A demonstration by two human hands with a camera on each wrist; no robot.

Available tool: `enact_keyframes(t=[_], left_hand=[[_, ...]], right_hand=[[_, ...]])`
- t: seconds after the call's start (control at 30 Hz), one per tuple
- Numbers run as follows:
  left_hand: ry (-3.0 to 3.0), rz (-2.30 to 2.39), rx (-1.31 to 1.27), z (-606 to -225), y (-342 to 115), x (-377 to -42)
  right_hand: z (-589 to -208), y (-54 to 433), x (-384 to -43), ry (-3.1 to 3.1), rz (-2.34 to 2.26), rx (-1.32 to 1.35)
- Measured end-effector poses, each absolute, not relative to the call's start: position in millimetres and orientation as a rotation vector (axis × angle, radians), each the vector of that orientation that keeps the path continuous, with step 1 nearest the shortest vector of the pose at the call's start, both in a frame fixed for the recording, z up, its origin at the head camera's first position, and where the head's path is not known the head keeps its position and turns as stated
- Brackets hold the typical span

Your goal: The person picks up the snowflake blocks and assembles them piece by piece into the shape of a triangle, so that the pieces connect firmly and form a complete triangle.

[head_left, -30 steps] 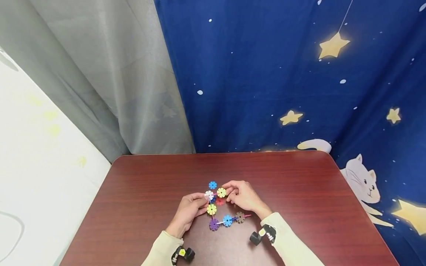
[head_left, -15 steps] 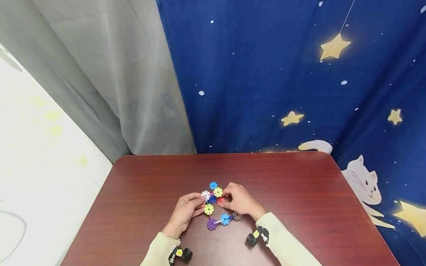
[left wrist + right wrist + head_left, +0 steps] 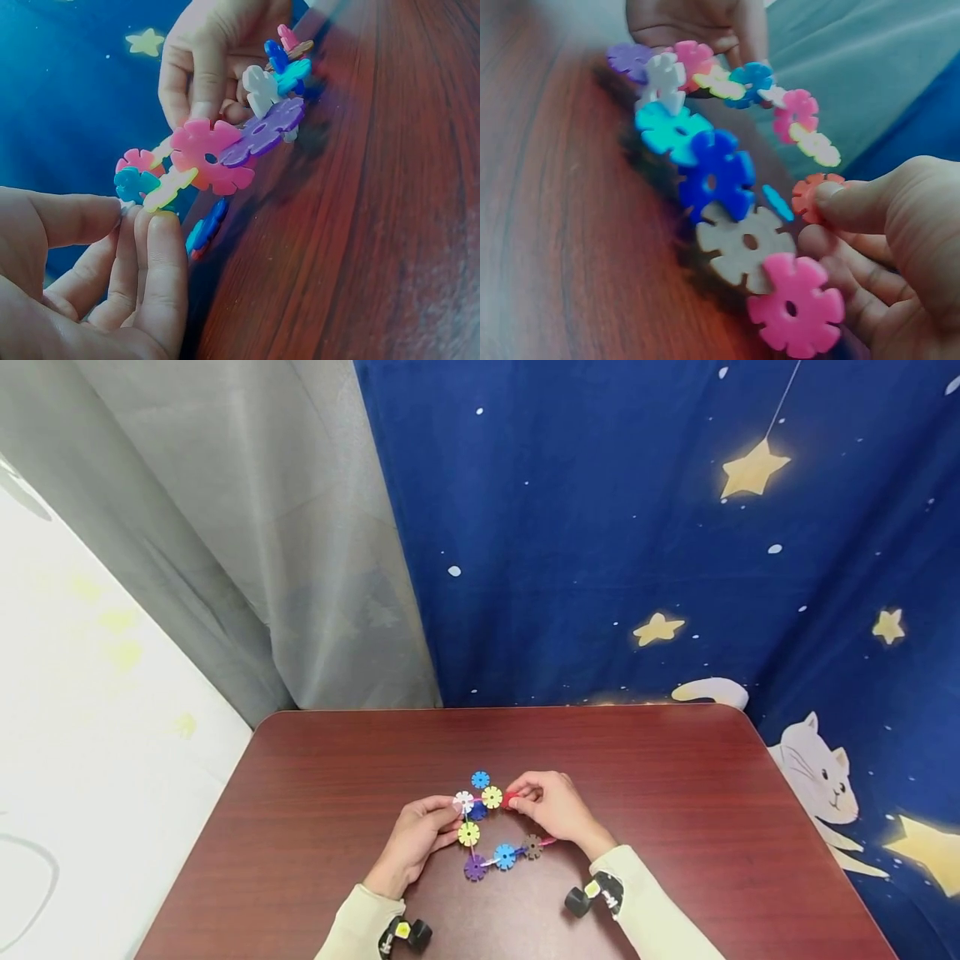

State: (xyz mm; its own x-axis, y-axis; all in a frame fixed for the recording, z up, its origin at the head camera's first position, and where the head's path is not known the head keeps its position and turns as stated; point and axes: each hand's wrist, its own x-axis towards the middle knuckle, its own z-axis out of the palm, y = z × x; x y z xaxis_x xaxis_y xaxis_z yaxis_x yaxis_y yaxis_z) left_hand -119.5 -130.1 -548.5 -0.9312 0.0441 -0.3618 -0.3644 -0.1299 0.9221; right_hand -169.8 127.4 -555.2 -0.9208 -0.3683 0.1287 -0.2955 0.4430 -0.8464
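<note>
A bent chain of notched, flower-shaped plastic discs links yellow, white, purple, blue, brown and pink pieces. My left hand (image 3: 426, 837) pinches the chain at a white disc (image 3: 463, 802). Beside that, a yellow disc (image 3: 492, 797) forms the chain's upper end. My right hand (image 3: 553, 807) pinches a red disc (image 3: 810, 196) between thumb and finger, just apart from the yellow end disc (image 3: 815, 145). The chain's other end, a pink disc (image 3: 799, 306), sits close below my right fingers. In the left wrist view, a large pink disc (image 3: 196, 142) joins a purple disc (image 3: 264, 131).
A light blue disc (image 3: 480, 779) lies loose on the brown table (image 3: 360, 760), beyond the chain. A dark blue disc (image 3: 477, 811) lies inside the chain's bend. Curtains (image 3: 570, 568) hang behind the table's far edge.
My right hand has let go of the yellow end, reached down to the red disc on the table and lifted it beside that end. My left hand still holds the chain, shifted slightly left.
</note>
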Motion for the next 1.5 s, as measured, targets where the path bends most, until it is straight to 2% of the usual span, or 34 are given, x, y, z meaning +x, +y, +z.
enact_keyframes(t=[0.23,1.1,1.5], left_hand=[[1.875,2.135,-0.365,-547.2,-129.3,-119.2],[1.878,2.156,-0.333,-550.5,-119.3,-117.2],[1.977,2.024,-0.257,-542.5,-125.2,-120.7]], right_hand=[[-546.8,130.1,-165.1,2.521,-1.673,-0.482],[-551.4,123.0,-155.6,2.776,-1.585,-0.585],[-553.1,121.0,-152.8,2.570,-1.681,-0.573]])
